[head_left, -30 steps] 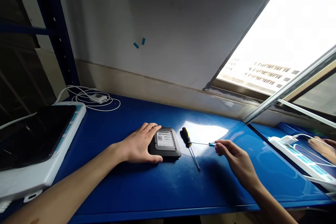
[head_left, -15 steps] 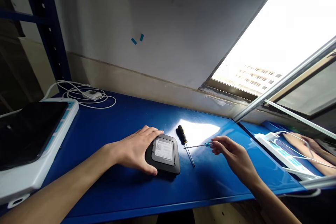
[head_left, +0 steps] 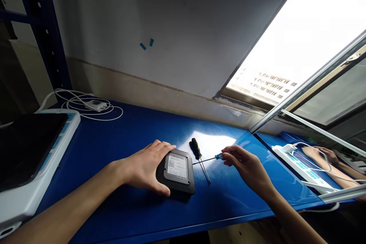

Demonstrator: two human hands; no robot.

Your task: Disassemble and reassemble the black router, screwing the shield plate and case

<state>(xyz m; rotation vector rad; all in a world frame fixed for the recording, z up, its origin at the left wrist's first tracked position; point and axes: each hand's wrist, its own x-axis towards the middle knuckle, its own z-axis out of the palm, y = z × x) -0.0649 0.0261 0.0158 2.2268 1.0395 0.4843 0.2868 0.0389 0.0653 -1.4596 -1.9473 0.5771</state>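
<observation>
1. From my remote seat I had the left hand [head_left: 148,168] palm down, its forearm slanting in from the lower left, the thumb spread well away from the fingers.
2. It had hold of the black box [head_left: 177,185] by its left side, fingers over the far edge and thumb by the near corner.
3. The right hand [head_left: 246,164] came in from the lower right, wrist bent inward, fingertips nearly closed in a pinch on the translucent blue handle of a slim screwdriver [head_left: 218,156].
4. That screwdriver's metal shaft pointed left, ending at the box's right edge; I could not tell whether it touched.
5. The box lay flat on the glossy blue worktop [head_left: 137,213], round-cornered and matte, with a printed white label [head_left: 176,167] on its recessed panel.
6. Between box and right hand lay a black-and-yellow screwdriver [head_left: 196,146], its thin shaft angled toward the near edge.
</observation>
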